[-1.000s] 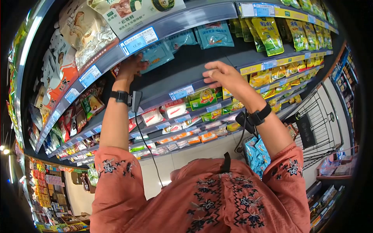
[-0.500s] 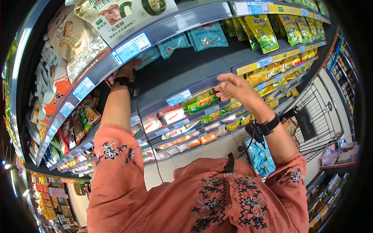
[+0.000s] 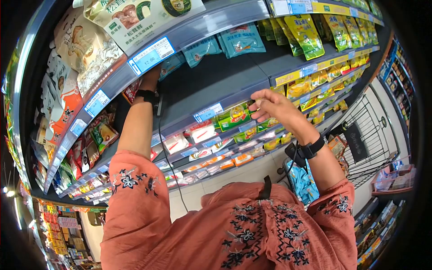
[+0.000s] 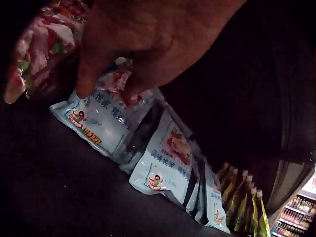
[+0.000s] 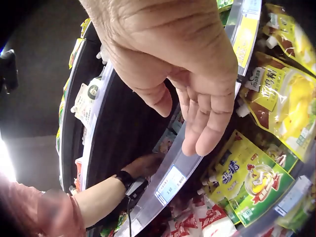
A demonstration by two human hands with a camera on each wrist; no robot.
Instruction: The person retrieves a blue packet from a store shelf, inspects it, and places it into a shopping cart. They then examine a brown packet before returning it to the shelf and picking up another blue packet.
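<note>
My left hand (image 3: pixel 150 79) reaches in beneath the upper shelf's lip, which hides its fingers in the head view. Seen from the left wrist, that hand (image 4: pixel 153 39) pinches the top of a light-blue seasoning packet (image 4: pixel 96 123) between thumb and fingers. Beside it on the dark shelf stand more such blue packets (image 4: pixel 165 165), which also show in the head view as a blue packet row (image 3: pixel 243 41). My right hand (image 3: pixel 280 109) hovers in front of the shelf edge, fingers loosely bent and holding nothing; in the right wrist view its palm side (image 5: pixel 182 59) shows.
Above the left wrist runs a shelf lip with a 12.00 price label (image 3: pixel 150 56). Yellow-green pouches (image 3: pixel 303 36) stand to the right. Lower shelves carry green bags (image 3: pixel 234 116) and white-red packets (image 3: pixel 201 131). A wire cart (image 3: pixel 366 135) and a heap of blue packets (image 3: pixel 302 182) are at right.
The left hand has gone deeper under the upper shelf lip, its fingers passing out of the head view. The right hand has shifted slightly right and down, still holding nothing.
</note>
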